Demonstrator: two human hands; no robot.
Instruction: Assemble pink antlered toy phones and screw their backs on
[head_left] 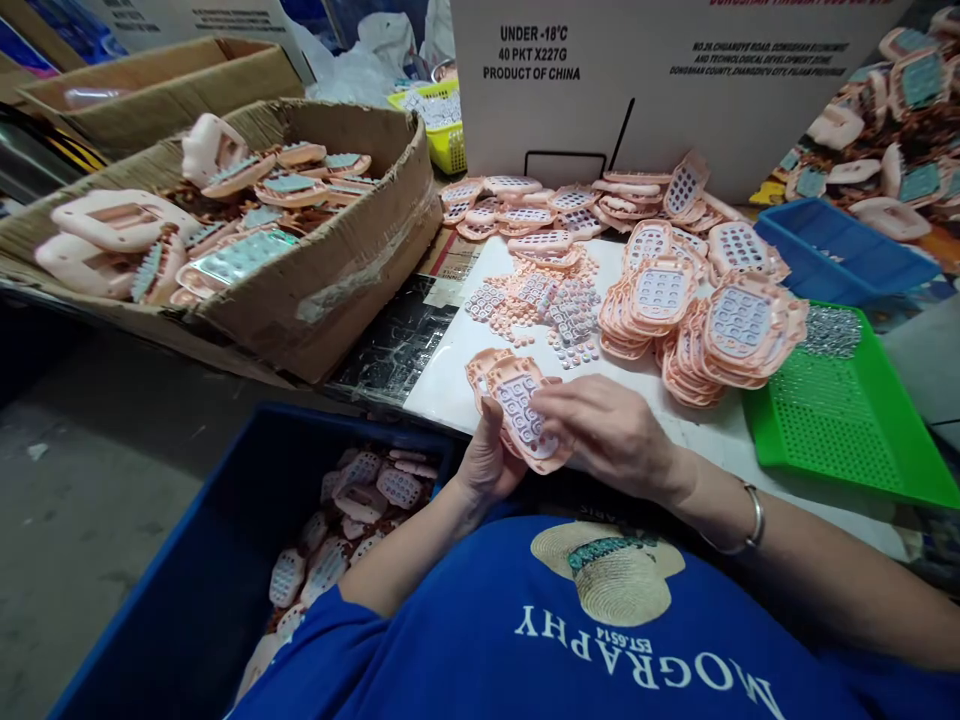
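Observation:
My left hand (491, 455) is closed around a pink plastic shell (553, 462), its thumb lying over the left edge. A pale keypad sheet (517, 405) with rows of buttons sits in the shell's face. Another pink shell (480, 368) shows just behind it. Over the keypad's right side, my right hand (615, 432) has its fingers bent together with the fingertips touching the buttons. Whatever those fingertips pinch, if anything, is hidden. Beyond the hands, small loose buttons and keypad pieces (574, 310) lie piled on the white work surface (442, 385).
Stacks of pink shells (739, 325) stand to the right, with a green basket (847, 430) and a blue tray (847, 250) beyond. A cardboard box (360, 270) of parts is at left. Below it sits a blue bin (195, 560) holding shells. A printed carton (637, 100) stands behind.

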